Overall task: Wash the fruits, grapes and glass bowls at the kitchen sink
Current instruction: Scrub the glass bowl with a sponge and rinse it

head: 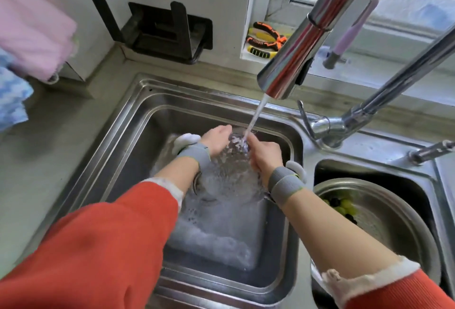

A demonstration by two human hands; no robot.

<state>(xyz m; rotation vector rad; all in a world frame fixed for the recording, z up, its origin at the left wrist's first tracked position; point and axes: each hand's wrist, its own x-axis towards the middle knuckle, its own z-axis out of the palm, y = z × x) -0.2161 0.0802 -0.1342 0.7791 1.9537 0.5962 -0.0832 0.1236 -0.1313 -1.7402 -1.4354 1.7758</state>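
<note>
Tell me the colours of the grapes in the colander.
Green and dark purple grapes, seen in the head view.

There were 2 hands, the left hand (216,140) and the right hand (264,154), each above 1 grey wristband, 2 in all (194,154) (285,183). The steel sink had 2 basins: the left basin (103,161) and the right basin (428,185). 1 metal colander (394,212) sat in the right one, holding 1 small heap of green and dark grapes (341,205), too bunched to count. 1 faucet (293,62) ran 1 stream of water (254,116). 2 cloths hung at left, 1 pink (32,28) and 1 blue (12,97). 1 pair of pliers (266,37) lay on the sill.
</note>
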